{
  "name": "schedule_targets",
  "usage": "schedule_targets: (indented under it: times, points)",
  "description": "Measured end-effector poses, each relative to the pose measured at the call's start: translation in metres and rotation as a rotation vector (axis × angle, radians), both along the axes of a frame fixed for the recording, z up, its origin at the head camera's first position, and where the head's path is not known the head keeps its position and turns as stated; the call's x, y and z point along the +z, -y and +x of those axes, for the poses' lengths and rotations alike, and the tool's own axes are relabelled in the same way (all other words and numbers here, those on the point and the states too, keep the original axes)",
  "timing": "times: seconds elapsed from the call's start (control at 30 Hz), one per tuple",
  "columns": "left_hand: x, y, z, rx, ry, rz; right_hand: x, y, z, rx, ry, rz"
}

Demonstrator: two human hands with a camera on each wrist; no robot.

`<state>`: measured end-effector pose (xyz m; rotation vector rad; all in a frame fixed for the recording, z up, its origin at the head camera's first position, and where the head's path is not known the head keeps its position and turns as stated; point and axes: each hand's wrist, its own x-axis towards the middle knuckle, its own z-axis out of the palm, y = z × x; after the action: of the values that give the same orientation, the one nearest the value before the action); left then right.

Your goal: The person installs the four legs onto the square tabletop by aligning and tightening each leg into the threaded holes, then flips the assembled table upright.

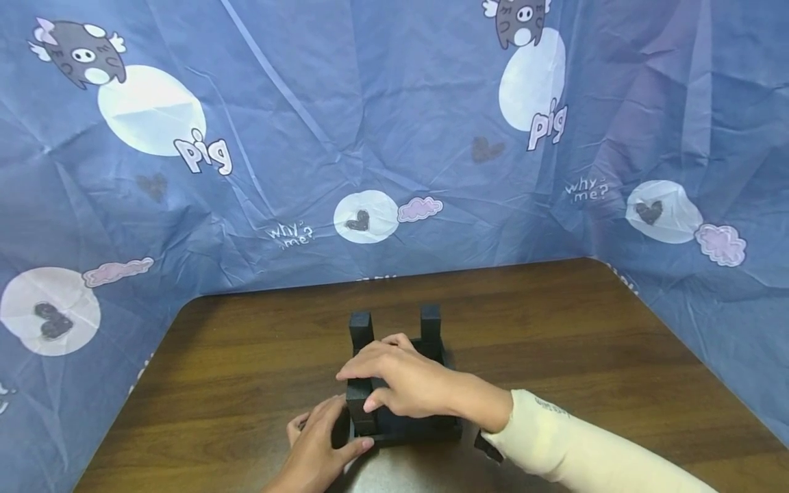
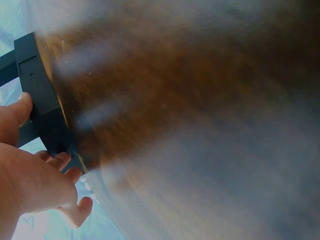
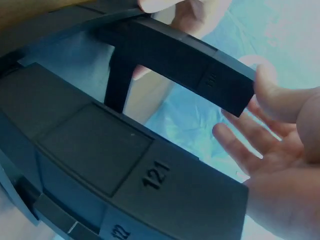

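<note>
A black frame (image 1: 414, 438) stands on the table with square posts rising from it. My left hand (image 1: 316, 438) grips its near left corner, the thumb on the front edge and the fingers round the left side. In the left wrist view, those fingers curl at the lower end of a long black side piece (image 2: 37, 82). Over the frame, my right hand (image 1: 409, 380) holds the top of the near left post (image 1: 360, 397) between thumb and fingers. In the right wrist view, a nearer black post (image 3: 165, 165) bears the number 121. My right hand hides part of the frame's middle.
Two further posts rise at the back, a left one (image 1: 361, 327) and a right one (image 1: 431, 322). The brown wooden table (image 1: 573, 329) has rounded far corners. A blue printed cloth (image 1: 382, 137) hangs behind it and along both sides.
</note>
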<state>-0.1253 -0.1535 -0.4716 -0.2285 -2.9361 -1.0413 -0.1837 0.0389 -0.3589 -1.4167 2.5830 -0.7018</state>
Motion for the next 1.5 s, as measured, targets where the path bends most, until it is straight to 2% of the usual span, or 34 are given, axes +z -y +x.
schedule_targets:
  times: [0.27,0.47,0.9,1.33,1.5]
  points:
    - [0.0011,-0.0014,-0.0027,-0.006,0.022,-0.006,-0.0014,0.0020,-0.0016,-0.009,0.000,-0.023]
    - [0.0003,-0.0017,-0.0032,0.014,0.036,-0.008,-0.0054,0.0038,-0.0022,0.000,-0.004,-0.029]
    - [0.0006,-0.0019,-0.0031,0.022,0.058,0.001,-0.0072,0.0046,-0.0039,-0.009,-0.110,0.025]
    - [0.0009,-0.0025,-0.0027,0.014,0.009,-0.008,-0.0034,-0.0006,-0.0036,0.012,-0.024,-0.002]
    - [0.0007,-0.0013,-0.0017,0.010,0.025,-0.002,-0.0025,-0.0035,-0.0033,0.023,-0.015,0.007]
